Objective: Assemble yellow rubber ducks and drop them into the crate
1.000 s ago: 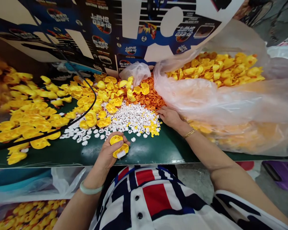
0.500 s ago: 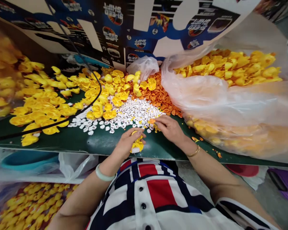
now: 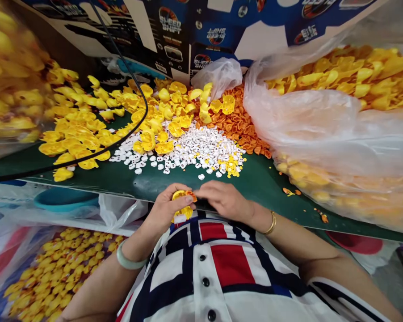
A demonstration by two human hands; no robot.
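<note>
My left hand (image 3: 164,210) is closed around a yellow duck half (image 3: 180,205) at the near edge of the green table (image 3: 262,183). A small white piece shows at the duck's lower end. My right hand (image 3: 223,200) meets it from the right, fingers pinched on a small orange beak piece (image 3: 191,195) pressed at the duck's head. Just beyond the hands lie a heap of small white parts (image 3: 191,152), a few tiny yellow parts (image 3: 233,164) and a pile of orange beak pieces (image 3: 241,127).
Loose yellow duck halves (image 3: 84,134) cover the table's left and back, crossed by a black cable (image 3: 121,134). A big clear bag of yellow ducks (image 3: 338,125) fills the right. Printed blue cartons (image 3: 195,27) stand behind. Below left, another bag of ducks (image 3: 57,273) and a teal bowl (image 3: 65,199).
My right hand left the orange pile, came back with a beak piece and now meets the duck. My left hand drew the duck toward my body. The view tilted downward.
</note>
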